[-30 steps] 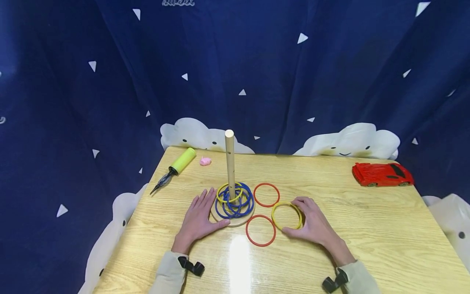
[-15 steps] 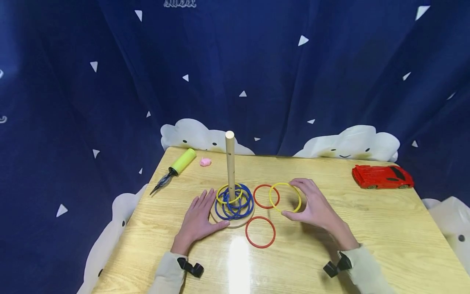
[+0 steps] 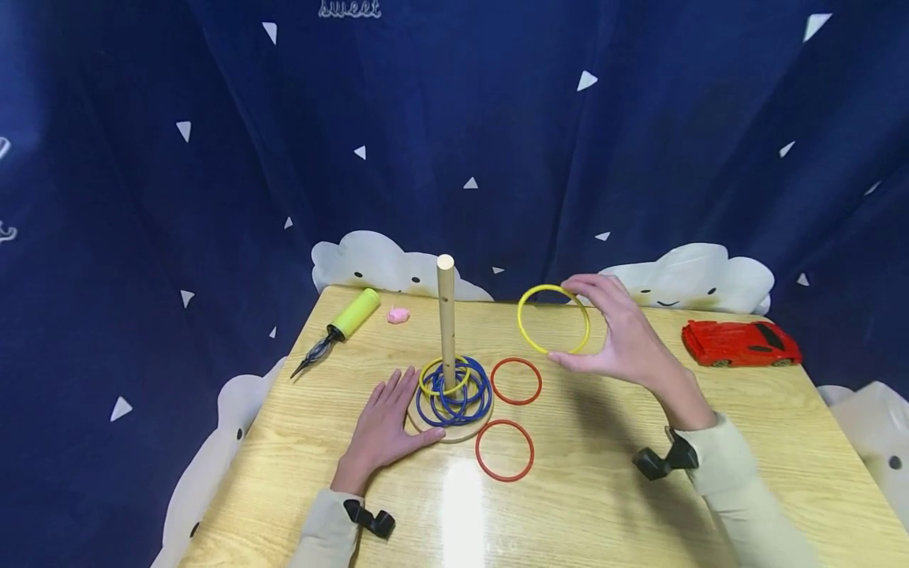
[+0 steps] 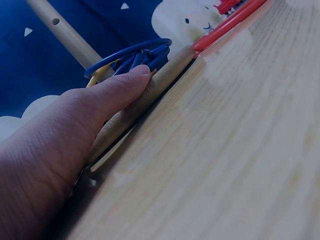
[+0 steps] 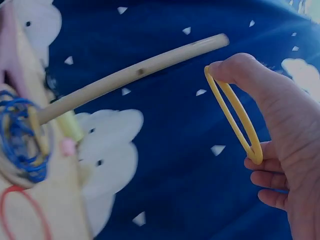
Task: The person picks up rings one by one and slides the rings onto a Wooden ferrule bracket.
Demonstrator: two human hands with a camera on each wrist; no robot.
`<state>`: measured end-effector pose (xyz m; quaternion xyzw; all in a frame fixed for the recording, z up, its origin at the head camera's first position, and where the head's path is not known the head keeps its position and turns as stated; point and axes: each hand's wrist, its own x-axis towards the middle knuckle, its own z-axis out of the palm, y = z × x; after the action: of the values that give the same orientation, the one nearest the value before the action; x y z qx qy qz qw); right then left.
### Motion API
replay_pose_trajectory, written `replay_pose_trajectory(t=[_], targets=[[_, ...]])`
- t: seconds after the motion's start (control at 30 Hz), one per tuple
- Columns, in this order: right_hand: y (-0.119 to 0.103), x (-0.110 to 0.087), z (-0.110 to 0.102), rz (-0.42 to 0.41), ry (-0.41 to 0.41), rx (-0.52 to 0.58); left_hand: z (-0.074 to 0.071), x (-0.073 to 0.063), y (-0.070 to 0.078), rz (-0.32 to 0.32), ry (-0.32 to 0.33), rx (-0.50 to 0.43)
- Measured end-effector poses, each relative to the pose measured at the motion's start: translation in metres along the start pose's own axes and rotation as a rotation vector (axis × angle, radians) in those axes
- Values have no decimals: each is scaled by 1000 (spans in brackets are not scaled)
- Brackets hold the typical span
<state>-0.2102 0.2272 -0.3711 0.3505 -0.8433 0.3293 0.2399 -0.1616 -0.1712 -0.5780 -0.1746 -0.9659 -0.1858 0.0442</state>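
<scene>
My right hand [image 3: 625, 339] pinches a yellow ring [image 3: 545, 287] between thumb and fingers, raised above the table and to the right of the wooden post [image 3: 447, 331]. The post stands upright on a round wooden base [image 3: 461, 433]. Several blue rings [image 3: 488, 388] and a smaller yellow ring [image 3: 421, 377] lie heaped around its foot. My left hand [image 3: 382, 434] rests against the base's left side, fingers straight and thumb spread along the near edge. In the left wrist view the thumb [image 4: 120, 90] lies over the base's rim.
Two red rings, a far one [image 3: 516, 403] and a near one [image 3: 505, 479], lie flat right of the base. A green hand pump [image 3: 355, 313] and a small pink toy [image 3: 398, 315] are at the back left. A red toy car [image 3: 742, 343] sits at the far right.
My right hand has lifted the yellow ring off the table, up and away from the red rings. The left hand stays at the base.
</scene>
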Motion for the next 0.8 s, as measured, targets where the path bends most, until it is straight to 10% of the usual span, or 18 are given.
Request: replay_pose_trajectory(t=[0.8], targets=[[-60,108,-11,-253,53,93,1,3,0,-9,-12,6]])
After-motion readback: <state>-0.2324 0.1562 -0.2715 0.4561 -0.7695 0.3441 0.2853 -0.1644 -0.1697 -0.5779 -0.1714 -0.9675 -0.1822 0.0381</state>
